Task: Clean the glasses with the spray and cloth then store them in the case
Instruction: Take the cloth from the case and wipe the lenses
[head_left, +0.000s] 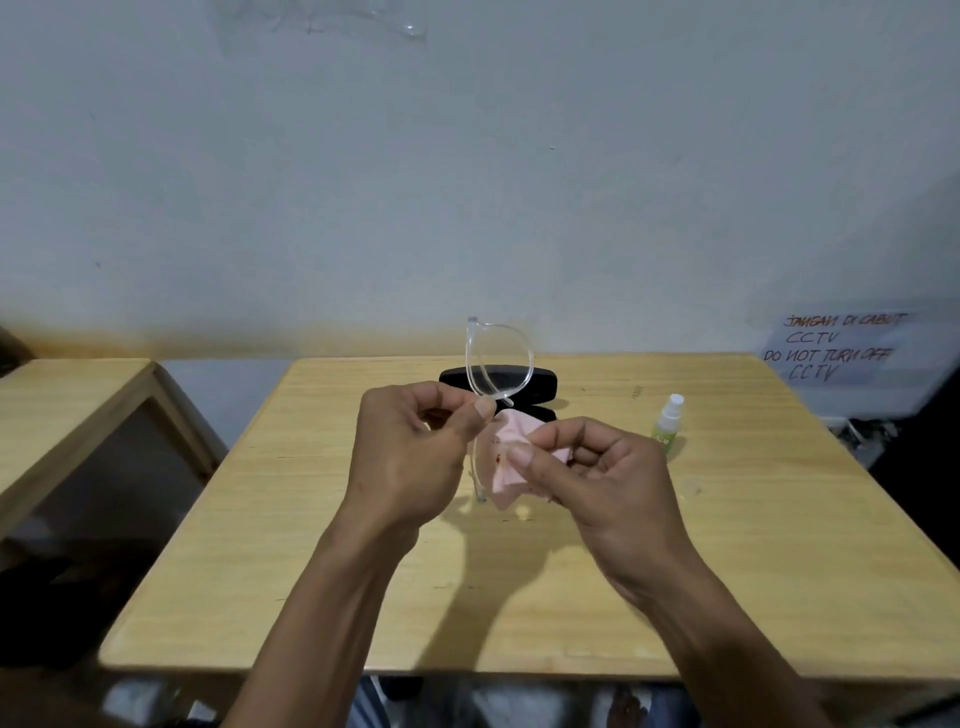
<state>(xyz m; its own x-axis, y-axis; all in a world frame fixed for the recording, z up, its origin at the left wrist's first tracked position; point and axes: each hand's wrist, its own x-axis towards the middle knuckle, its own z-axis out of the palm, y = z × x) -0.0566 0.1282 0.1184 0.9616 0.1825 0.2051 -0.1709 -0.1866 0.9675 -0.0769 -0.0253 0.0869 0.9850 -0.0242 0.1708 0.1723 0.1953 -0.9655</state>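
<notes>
Clear-framed glasses (525, 347) are held upright above the wooden table (311, 519), one lens on top and the other lens below. My left hand (415, 441) pinches the frame near its bridge. My right hand (597, 467) pinches a pink cloth (511, 434) folded around the lower lens, which is mostly hidden. Behind the hands lies the open black case (543, 382), partly hidden by the glasses. A small green spray bottle (667, 426) with a white cap stands to the right of my right hand.
A second wooden table (62, 405) stands at the left, separated by a gap. A handwritten paper sign (841, 345) hangs on the wall at the right. Dark objects lie beyond the table's right edge.
</notes>
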